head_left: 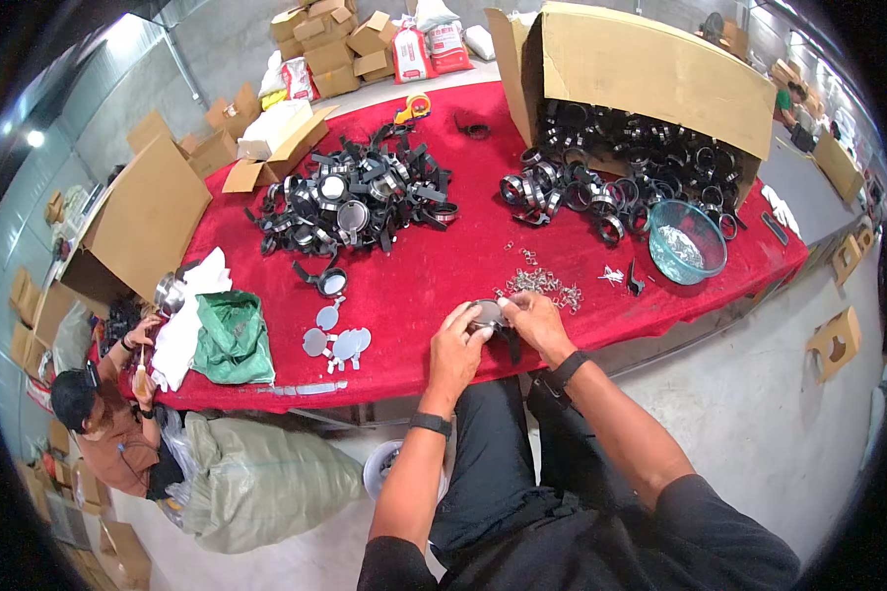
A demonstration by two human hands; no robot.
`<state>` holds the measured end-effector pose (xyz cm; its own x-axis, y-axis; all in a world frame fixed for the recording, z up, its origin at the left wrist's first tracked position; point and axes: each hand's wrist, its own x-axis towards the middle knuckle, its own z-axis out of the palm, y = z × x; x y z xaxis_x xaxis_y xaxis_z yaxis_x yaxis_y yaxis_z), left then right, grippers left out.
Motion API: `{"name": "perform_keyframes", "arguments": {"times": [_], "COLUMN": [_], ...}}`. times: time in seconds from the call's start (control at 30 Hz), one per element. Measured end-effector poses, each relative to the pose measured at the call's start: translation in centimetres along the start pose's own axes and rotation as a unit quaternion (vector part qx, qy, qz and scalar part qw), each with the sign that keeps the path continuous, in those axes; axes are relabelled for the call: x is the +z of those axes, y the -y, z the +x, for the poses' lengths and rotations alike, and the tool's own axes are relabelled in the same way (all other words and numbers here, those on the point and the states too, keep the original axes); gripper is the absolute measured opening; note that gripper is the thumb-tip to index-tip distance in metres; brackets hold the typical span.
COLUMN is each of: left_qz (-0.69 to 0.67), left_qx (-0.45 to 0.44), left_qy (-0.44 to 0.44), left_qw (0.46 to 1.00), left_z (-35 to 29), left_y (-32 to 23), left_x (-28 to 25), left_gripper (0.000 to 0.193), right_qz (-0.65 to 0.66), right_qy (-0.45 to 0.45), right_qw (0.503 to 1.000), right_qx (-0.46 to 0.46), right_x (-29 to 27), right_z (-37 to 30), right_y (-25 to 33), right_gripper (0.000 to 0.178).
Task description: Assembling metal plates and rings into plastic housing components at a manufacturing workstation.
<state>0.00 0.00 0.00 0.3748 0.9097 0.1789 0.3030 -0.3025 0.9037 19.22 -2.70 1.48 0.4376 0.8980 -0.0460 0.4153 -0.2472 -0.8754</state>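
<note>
Above the table's near edge, my left hand (455,347) is closed round the rim of a round, grey-faced watch-like piece (486,313) with a black strap hanging below it. My right hand (540,327) pinches the right side of the same piece; whether its fingertips also hold a small part is hidden. Just beyond my hands lies a scatter of small metal clips (537,281). To the left are several flat grey discs (347,345) with tabs. Farther back rises a heap of black-strapped round pieces (350,197), with one single piece (331,282) in front of it.
A red cloth (443,256) covers the table. At the far right, a tipped cardboard box (650,59) spills black-strapped rings beside a teal bowl (685,244). A green bag (235,337) lies left, near a seated co-worker (118,424) and a large sack (266,478).
</note>
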Motion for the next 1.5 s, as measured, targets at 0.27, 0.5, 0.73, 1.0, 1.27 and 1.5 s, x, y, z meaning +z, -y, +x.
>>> {"name": "perform_keyframes", "arguments": {"times": [0.27,0.5,0.73,1.0,1.27,1.5], "left_qz": [0.057,0.170,0.182,0.178,0.179,0.187], "left_qx": [0.111,0.179,0.114,0.116,0.116,0.098], "left_qy": [-0.047,-0.010,0.020,0.013,0.008,0.016], "left_qw": [0.991,0.969,0.976,0.977,0.977,0.977], "left_z": [-1.4,-0.1,1.1,1.8,2.0,1.8], "left_y": [-3.5,-3.0,-0.8,-0.7,-0.8,-0.9], "left_x": [-1.8,-2.4,-1.2,-1.6,-0.9,-1.0], "left_gripper": [0.062,0.077,0.076,0.069,0.069,0.072], "right_qz": [0.348,0.269,0.179,0.015,-0.127,-0.214], "right_qy": [0.120,0.050,-0.013,-0.110,-0.058,-0.070], "right_qw": [0.921,0.954,0.977,0.989,0.977,0.951], "right_qx": [0.129,0.122,0.114,-0.100,-0.160,-0.210], "right_x": [-1.1,3.0,5.2,-1.1,-8.4,-6.8], "right_z": [-2.7,2.2,2.5,1.4,0.2,0.1], "right_y": [3.6,3.6,2.9,-3.6,-5.6,-5.4], "right_gripper": [0.020,0.018,0.030,0.023,0.018,0.017]}}
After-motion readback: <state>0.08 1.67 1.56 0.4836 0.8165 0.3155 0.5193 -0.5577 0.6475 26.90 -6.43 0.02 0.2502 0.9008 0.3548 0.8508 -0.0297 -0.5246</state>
